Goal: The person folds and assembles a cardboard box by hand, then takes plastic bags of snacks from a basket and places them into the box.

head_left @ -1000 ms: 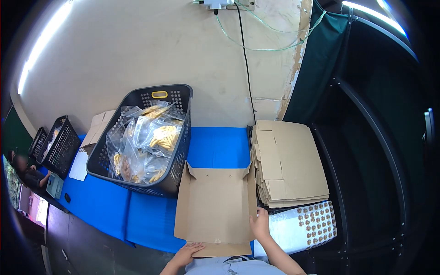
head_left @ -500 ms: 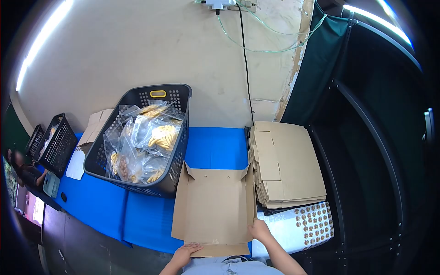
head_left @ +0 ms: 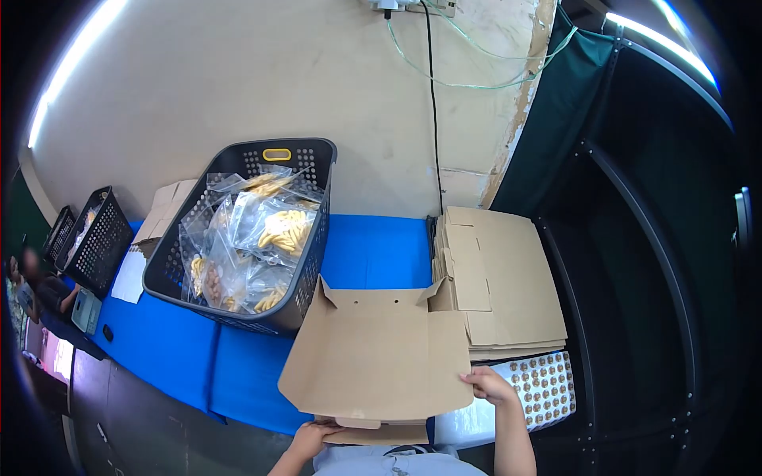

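A brown cardboard box (head_left: 373,349), partly folded, lies on the blue-covered table in front of me. Its back corner tabs stand up and its side panels spread outward. The right panel's front corner is pinched in my right hand (head_left: 490,384), raised beside the stickered sheet. Low at the front left, my left hand (head_left: 311,438) has its fingers closed on the box's front flap (head_left: 377,434); part of them is hidden under the cardboard. Flat cardboard blanks (head_left: 516,278) are stacked to the right of the box.
A dark basket (head_left: 274,317) holds clear bags of yellow, finger-shaped pieces (head_left: 284,230). Round stickers cover part of a white sheet (head_left: 544,385) at right. More baskets (head_left: 99,246) and a person (head_left: 51,289) are far left. Black shelving (head_left: 635,198) stands at right.
My right hand has lifted and moved right with the box's right panel, which now splays outward. The box's front has risen and spread. My left hand has shifted slightly left along the front flap.
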`<state>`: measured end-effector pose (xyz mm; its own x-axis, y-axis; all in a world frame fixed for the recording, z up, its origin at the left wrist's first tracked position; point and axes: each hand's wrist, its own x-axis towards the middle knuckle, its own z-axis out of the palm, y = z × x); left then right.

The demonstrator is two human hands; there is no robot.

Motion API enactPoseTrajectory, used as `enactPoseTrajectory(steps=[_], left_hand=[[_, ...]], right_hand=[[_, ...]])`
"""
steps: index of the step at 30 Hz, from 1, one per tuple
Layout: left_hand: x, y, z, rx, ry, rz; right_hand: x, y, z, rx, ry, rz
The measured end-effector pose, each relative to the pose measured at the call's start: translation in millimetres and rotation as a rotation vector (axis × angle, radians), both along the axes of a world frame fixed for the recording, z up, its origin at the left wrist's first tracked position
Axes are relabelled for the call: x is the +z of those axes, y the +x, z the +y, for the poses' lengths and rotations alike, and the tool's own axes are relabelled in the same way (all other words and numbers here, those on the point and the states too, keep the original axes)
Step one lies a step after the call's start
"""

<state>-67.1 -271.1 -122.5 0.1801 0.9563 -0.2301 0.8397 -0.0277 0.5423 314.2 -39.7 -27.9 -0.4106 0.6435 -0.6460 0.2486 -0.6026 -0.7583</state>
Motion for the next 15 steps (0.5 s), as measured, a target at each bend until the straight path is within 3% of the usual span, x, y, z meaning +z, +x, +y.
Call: enactPoseTrajectory(steps=[2,7,10,15], left_hand=[[-3,1,-1,-0.031,0.004,0.020],[-8,1,-5,-0.008,0.004,-0.084],[1,9,-8,-0.002,0.006,-0.100],[9,13,-15,0.056,-0.219,-0.164]], right_hand=[[13,0,4,-0.078,-0.039,0.221],[35,-23,7,-0.311,-0.050,0.416],[63,-26,9,-0.281,-0.083,0.636],[86,-21,8,-0.385,-0.127,0.853]])
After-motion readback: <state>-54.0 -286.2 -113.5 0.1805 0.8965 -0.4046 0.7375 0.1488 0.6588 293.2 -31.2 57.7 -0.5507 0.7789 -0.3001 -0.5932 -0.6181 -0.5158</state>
